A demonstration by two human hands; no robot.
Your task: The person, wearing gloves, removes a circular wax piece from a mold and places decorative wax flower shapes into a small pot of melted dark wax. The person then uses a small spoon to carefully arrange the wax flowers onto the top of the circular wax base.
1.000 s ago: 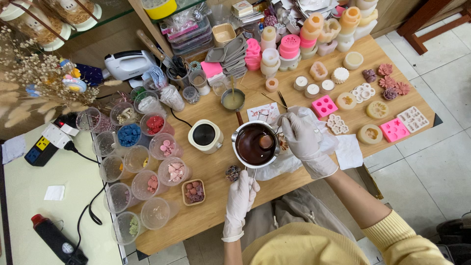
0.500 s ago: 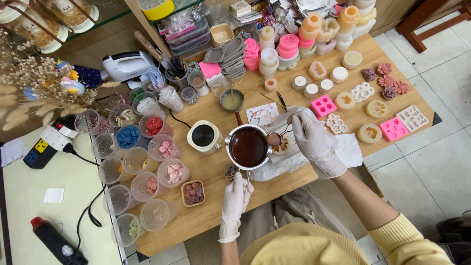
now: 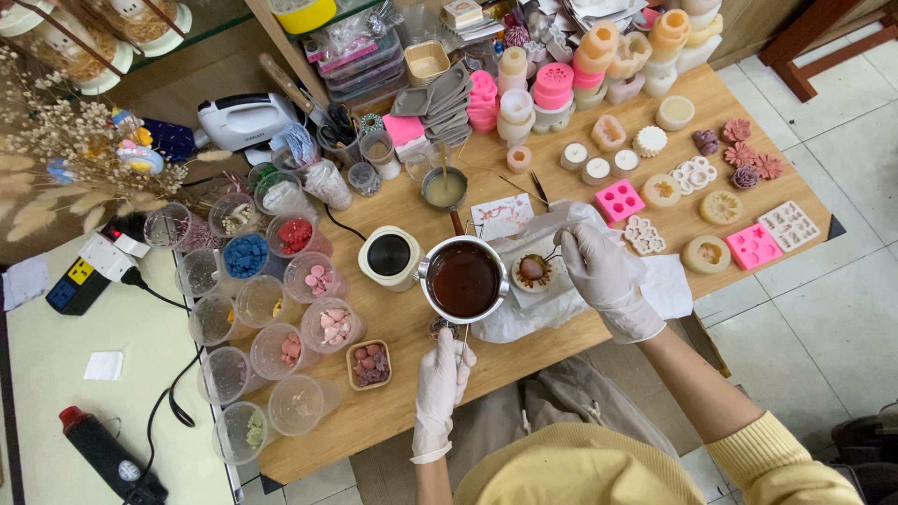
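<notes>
Item: round steel melting pot of dark brown liquid (image 3: pixel 464 279), above the wooden table (image 3: pixel 393 411), beside a white sheet (image 3: pixel 669 285). Left gloved hand (image 3: pixel 441 374) grips its handle. Right gloved hand (image 3: pixel 599 265) pinches a thin tool over a small round mould (image 3: pixel 533 272).

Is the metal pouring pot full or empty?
Nearly full: dark brown liquid fills the metal pouring pot close to its rim; the left hand holds its handle.

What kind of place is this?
Probably a small candle- or soap-making workshop: a pot of dark liquid held over the table, pink moulds and cups of coloured pieces.
</notes>
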